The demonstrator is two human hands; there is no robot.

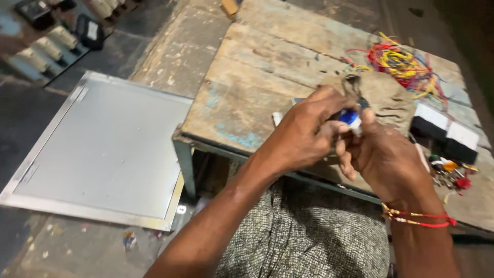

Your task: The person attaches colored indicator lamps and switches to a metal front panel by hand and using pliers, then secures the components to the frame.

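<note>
- L hand (303, 136) and R hand (386, 159) meet over the near edge of the desk (257, 77), knuckles almost touching.
- Both pinch one small blue-and-white part (351, 119), held between the two hands just above the desk edge. Too small to tell what it is.
- L fingers (329, 100) curled in tight, tips closed onto the part from the left side; thumb side hidden.
- R fingers (346, 154) folded under, thumb (367, 117) pressed against the part's right side.
- Dark metal piece (353, 85) sticks up just behind the L fingers, far side; can't tell if either hand grips it.
- R wrist has red and yellow thread band (419, 219).
- Desk: worn wooden planks w/ flaking paint, metal frame at near edge.
- Far right on desk: tangle of red, yellow and blue wires (404, 64).
- Right of hands: two black blocks w/ white tops (447, 134), side by side; near them a little heap of small coloured parts (452, 172).
- Brownish cloth (388, 95) lies on desk behind the hands, betw. them and the wires.
- Left, on the floor: flat grey metal panel (105, 149) w/ bright rim, well apart from the hands.
- Far left corner: row of pale boxy items (49, 49), blurred.
- Near centre: patterned cloth (303, 237) over the person's lap, below the arms.
</note>
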